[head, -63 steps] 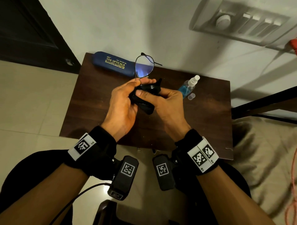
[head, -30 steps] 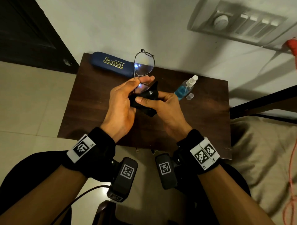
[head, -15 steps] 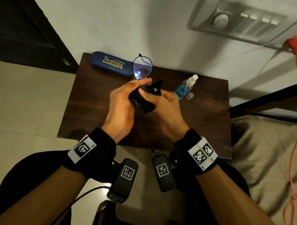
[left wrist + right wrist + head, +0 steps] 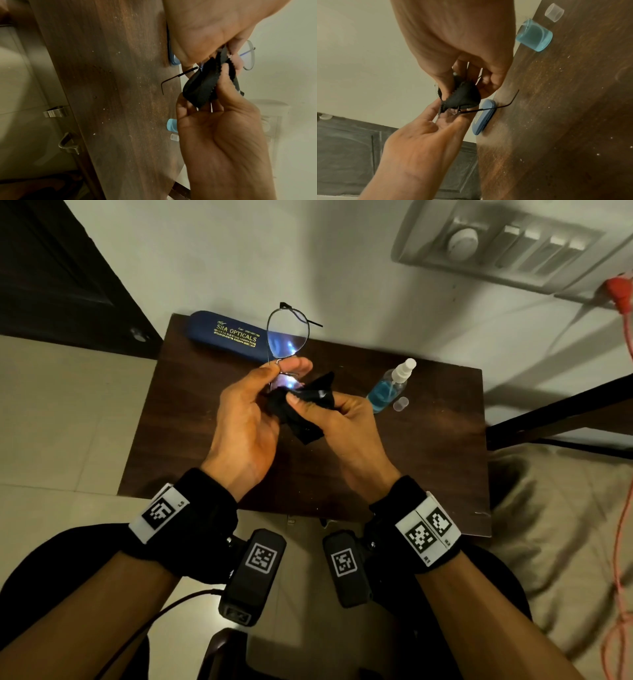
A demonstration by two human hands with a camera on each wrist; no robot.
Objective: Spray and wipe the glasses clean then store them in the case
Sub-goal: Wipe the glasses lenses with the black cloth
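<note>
**Lens under the cloth above a dark worktop**

A dark brown wooden worktop point(image 4: 428, 460) stands against a pale wall, beside a tiled floor. Above its middle, the left hand point(image 4: 239, 426) pinches the thin wire-framed glasses point(image 4: 287, 335) at the bridge, its grip closed on the frame, one lens upright above the fingers. The right hand point(image 4: 342, 433) grips a black wiping cloth point(image 4: 305, 412), folded around the lower lens. A dark blue glasses case point(image 4: 226, 335) with gold lettering lies closed along the far left edge. A clear spray bottle point(image 4: 388, 388) of blue liquid stands near the far edge, its small clear cap point(image 4: 400, 404) just beside it.
</note>
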